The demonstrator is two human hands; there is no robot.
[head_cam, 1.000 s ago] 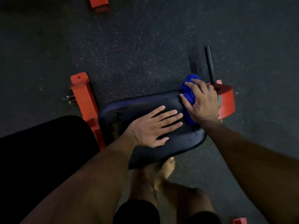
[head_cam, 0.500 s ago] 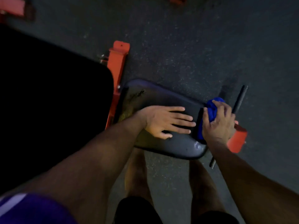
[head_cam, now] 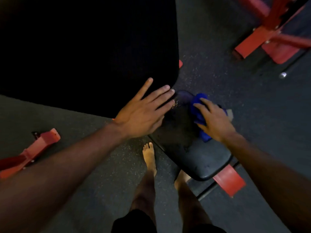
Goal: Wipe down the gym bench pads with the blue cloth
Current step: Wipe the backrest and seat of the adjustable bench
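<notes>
The small black seat pad (head_cam: 200,158) slants across the lower middle. The large black back pad (head_cam: 87,52) fills the upper left. My right hand (head_cam: 213,120) grips the bunched blue cloth (head_cam: 197,111) and presses it on the seat pad's far end. My left hand (head_cam: 144,111) is flat, fingers spread and straight, over the corner where the two pads meet; I cannot tell whether it touches them.
Red frame feet stand on the speckled dark floor: one at lower left (head_cam: 33,148), one under the seat (head_cam: 230,182), more at top right (head_cam: 269,34). My bare feet (head_cam: 149,157) stand beside the seat pad.
The view has swung, so the back pad now fills the upper left. My right hand has carried the cloth from the seat's outer end to the end nearer the back pad. My left hand has shifted to the pads' junction.
</notes>
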